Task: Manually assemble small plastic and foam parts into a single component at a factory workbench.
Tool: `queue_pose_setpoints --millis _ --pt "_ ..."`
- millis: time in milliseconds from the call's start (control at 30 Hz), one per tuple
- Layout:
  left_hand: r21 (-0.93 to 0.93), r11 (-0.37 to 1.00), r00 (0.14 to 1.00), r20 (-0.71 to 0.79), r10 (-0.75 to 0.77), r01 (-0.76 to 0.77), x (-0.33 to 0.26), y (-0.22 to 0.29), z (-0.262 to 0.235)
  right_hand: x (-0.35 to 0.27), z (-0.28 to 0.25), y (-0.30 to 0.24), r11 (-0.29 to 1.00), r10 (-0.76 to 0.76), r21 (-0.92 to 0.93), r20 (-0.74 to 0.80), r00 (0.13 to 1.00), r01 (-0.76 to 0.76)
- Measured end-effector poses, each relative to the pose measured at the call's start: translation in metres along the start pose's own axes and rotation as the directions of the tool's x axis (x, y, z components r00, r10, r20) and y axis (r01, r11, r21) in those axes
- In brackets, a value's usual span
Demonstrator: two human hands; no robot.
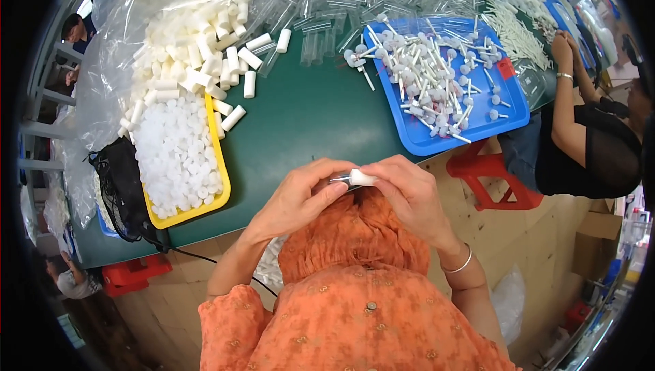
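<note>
My left hand (300,197) and my right hand (409,190) meet in front of my chest, just off the near edge of the green table (307,115). Between their fingertips they pinch one small part (355,178): a clear tube on the left hand's side with a white cylindrical cap on the right hand's side. A yellow tray (220,166) of small white round caps lies to my left. A blue tray (416,140) of white-tipped sticks lies to my right.
A heap of white cylinders (198,50) in a clear plastic bag sits behind the yellow tray, with loose clear tubes (327,9) beyond. A black bag (123,187) hangs at the table's left. A seated person (580,139) works at the right, above a red stool (491,180).
</note>
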State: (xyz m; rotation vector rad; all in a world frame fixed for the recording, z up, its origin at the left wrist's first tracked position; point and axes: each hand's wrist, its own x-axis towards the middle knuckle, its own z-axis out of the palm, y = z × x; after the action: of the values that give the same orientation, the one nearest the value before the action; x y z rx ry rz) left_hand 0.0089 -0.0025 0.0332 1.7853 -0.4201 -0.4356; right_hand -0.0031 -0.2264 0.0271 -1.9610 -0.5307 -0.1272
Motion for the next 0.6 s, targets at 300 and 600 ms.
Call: queue_pose_setpoints --millis 300,600 --pt "0.163 0.983 0.996 0.015 -0.092 0.088 -0.013 0.012 0.003 0.001 -0.001 0.001 0.954 -0.213 -0.179 0.161 0.964 0.241" --pt "0.027 0.991 0.976 0.174 -0.132 0.130 -0.022 0.007 0.007 -0.007 -0.007 0.010 0.874 0.247 0.317 0.364 0.898 -0.369"
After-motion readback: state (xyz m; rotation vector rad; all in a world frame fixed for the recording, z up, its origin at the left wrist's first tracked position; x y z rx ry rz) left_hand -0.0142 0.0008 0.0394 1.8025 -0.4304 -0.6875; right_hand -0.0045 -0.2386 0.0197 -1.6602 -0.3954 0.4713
